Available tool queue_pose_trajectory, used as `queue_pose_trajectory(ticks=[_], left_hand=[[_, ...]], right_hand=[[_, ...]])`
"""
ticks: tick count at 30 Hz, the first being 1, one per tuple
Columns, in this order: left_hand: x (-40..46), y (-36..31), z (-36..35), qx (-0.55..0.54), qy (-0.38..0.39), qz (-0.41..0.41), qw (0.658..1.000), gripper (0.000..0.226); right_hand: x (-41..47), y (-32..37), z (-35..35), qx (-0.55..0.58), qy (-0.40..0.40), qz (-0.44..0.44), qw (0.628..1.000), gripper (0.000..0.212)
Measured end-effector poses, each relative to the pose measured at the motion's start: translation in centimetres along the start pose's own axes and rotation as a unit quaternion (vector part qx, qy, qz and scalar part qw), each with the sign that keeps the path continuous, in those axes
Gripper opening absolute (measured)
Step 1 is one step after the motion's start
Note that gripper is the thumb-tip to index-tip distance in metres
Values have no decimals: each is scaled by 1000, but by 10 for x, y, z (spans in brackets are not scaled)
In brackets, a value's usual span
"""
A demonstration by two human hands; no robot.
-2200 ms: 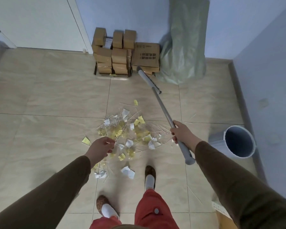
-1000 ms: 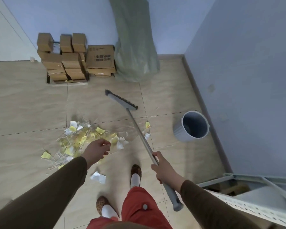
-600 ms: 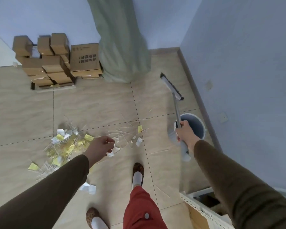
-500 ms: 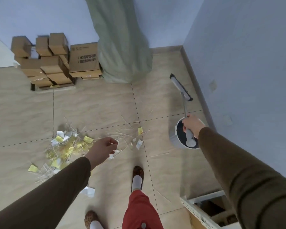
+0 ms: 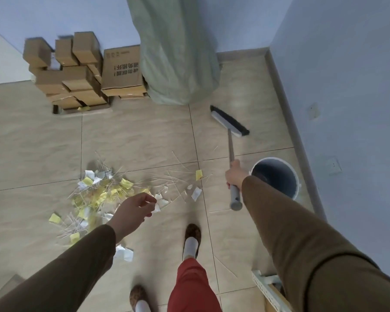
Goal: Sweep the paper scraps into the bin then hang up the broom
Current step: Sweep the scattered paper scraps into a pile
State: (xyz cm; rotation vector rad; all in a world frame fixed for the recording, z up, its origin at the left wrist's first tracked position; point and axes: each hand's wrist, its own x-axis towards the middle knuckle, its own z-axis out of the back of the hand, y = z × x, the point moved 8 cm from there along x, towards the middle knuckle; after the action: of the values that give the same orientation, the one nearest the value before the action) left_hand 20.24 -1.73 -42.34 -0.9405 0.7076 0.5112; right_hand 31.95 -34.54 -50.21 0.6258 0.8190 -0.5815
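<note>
my right hand [image 5: 234, 176] is wrapped round the grey handle of the broom [image 5: 231, 140], gripping it near the lower end so a short stub of handle sticks out below my fist, and the broom head with its black bristles is out ahead of me over the floor [image 5: 133, 136], near the right wall; i cannot tell whether the bristles touch the tiles. my left hand [image 5: 133, 210] hangs over the edge of the mess with the fingers loosely curled and nothing in it. the paper scraps [image 5: 99, 194], yellow and white bits mixed with thin pale sticks, lie in a loose pile on the tiles to my left, with a thinner scatter trailing right toward the broom handle and a couple of white pieces by my left sleeve. the bin [image 5: 277, 176], a round pale bucket with a dark inside, stands just right of my right hand, close to the wall. against the far wall are stacked cardboard boxes [image 5: 77, 73] and a tall green sack [image 5: 173, 52] beside them. my feet in patterned slippers stand on the tiles below
</note>
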Motion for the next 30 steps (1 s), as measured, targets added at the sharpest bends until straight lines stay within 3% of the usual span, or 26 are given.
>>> queue_pose_trajectory(ticks=[3,9,14,19,25,30], left_hand=[[-15,17,2,2,5,1,1000,11],[-63,45,15,4,6,-40,999,17],[-115,94,26,-2,21,-67,998,16],[-145,140,27,-3,36,-64,997,16],[-159,163,29,-16,39,-65,997,13],[-154,188,31,-19,20,-46,999,11]], right_hand=[[-57,-23,-84,5,76,26,997,57],[-182,-51,-176,50,154,47,986,48],[-274,-105,-207,96,119,70,986,41],[-331,-154,-205,138,29,64,988,41],[-274,-132,-175,169,-41,7,985,33],[-196,-79,-182,139,-7,-2,990,52]])
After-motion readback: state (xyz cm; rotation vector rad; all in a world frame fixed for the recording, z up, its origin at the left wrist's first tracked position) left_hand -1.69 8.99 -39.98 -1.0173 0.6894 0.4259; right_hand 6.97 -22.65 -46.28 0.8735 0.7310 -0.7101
